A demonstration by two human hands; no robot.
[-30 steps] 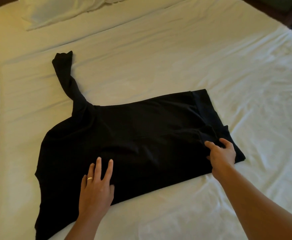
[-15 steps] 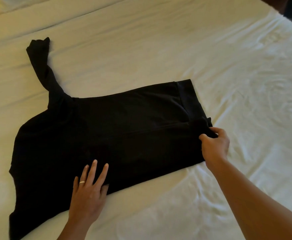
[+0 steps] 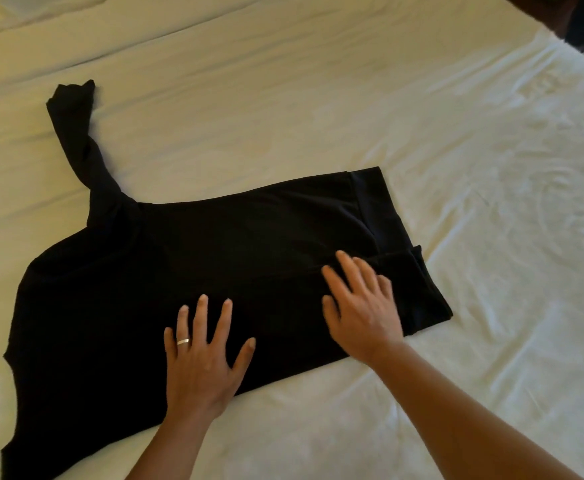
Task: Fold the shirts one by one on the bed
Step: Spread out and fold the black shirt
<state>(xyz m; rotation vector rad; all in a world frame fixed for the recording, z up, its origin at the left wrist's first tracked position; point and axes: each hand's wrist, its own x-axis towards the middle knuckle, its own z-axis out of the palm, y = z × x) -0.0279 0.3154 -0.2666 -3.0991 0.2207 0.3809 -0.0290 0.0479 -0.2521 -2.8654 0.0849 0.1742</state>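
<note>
The right hand (image 3: pixel 361 306) has let go of the hem it pinched a moment ago and now lies spread beside the left hand (image 3: pixel 203 355) — both flat on the black shirt (image 3: pixel 214 244) mid-bed (image 3: pixel 318 98) — smoothing its near fold.

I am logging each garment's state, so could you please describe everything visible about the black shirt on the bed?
The black shirt is plain, soft-looking fabric lying flat on the white bed sheet, partly folded lengthwise. One long sleeve sticks out toward the far left, slightly twisted. The hem end lies to the right. The left hand and right hand both rest flat on it, fingers spread.
</note>
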